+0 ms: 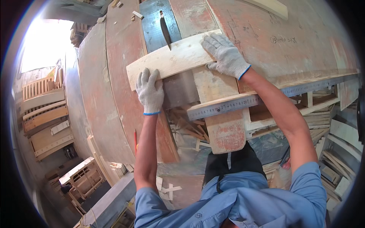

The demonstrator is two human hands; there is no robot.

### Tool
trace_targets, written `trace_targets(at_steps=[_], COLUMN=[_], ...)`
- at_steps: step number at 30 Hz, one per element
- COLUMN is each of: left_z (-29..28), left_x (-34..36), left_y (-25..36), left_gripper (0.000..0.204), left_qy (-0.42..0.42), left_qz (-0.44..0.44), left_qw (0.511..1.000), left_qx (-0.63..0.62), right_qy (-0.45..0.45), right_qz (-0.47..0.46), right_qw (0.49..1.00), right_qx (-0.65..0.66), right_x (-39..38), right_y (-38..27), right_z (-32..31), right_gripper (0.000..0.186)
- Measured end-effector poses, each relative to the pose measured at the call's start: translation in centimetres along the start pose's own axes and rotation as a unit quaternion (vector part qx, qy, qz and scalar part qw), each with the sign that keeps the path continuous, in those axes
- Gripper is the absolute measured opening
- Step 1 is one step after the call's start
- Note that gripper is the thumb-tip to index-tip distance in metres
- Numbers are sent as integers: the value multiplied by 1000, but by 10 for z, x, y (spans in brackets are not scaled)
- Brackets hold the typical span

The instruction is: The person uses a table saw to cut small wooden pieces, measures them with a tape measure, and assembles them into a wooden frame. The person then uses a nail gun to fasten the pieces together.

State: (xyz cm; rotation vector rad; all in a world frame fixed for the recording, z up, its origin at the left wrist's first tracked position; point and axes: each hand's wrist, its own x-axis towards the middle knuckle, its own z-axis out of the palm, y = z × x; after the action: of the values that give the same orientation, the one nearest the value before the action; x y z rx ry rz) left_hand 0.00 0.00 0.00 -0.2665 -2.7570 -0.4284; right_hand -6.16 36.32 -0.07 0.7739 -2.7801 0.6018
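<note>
My left hand [149, 90], in a pale glove with a blue cuff, holds the left end of a pale wooden board [176, 53]. My gloved right hand [224, 55] grips the board's right end, fingers over the top and thumb at the near edge. The board lies slanted across the saw bench, against a dark saw blade [165, 30] standing in a slot of a blue-grey metal plate [154, 19]. Below the board are a dark grey plate [176, 91] and a long steel ruler [224, 107] along a wooden rail.
The worn bench top [292, 45] spreads around, with small offcuts [137, 15] at the back. A red pencil [135, 140] is near my left forearm. Scrap strips [195, 129] lie in an opening below. Stacked wooden pieces [45, 114] stand at left, more planks [340, 152] at right.
</note>
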Motion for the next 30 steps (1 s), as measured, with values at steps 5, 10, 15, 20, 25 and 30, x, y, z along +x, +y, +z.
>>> trace_targets(at_steps=[5,10,15,20,25,30], left_z=[-4,3,9,9,13,13], left_x=[12,23,29,31,27,27], left_y=[0,-4,-10,-9,-9,-6], left_gripper=[46,46,46,47,45,43], left_qy=[1,0,-2,-2,22,38], left_qz=[-2,-5,-6,-7,0,6], left_qw=[1000,1000,1000,1000,1000,999], left_qx=[11,15,15,20,18,6], right_qy=[20,13,-1,14,35,53], right_qz=[-8,-9,-3,-15,-36,-79], right_qw=[1000,1000,1000,999,997,995], right_qx=[3,-19,-26,-31,-53,-42], right_x=[9,19,25,26,24,24], right_y=[4,12,13,16,16,30], right_z=[8,8,7,8,8,10], right_gripper=[84,85,85,85,82,77])
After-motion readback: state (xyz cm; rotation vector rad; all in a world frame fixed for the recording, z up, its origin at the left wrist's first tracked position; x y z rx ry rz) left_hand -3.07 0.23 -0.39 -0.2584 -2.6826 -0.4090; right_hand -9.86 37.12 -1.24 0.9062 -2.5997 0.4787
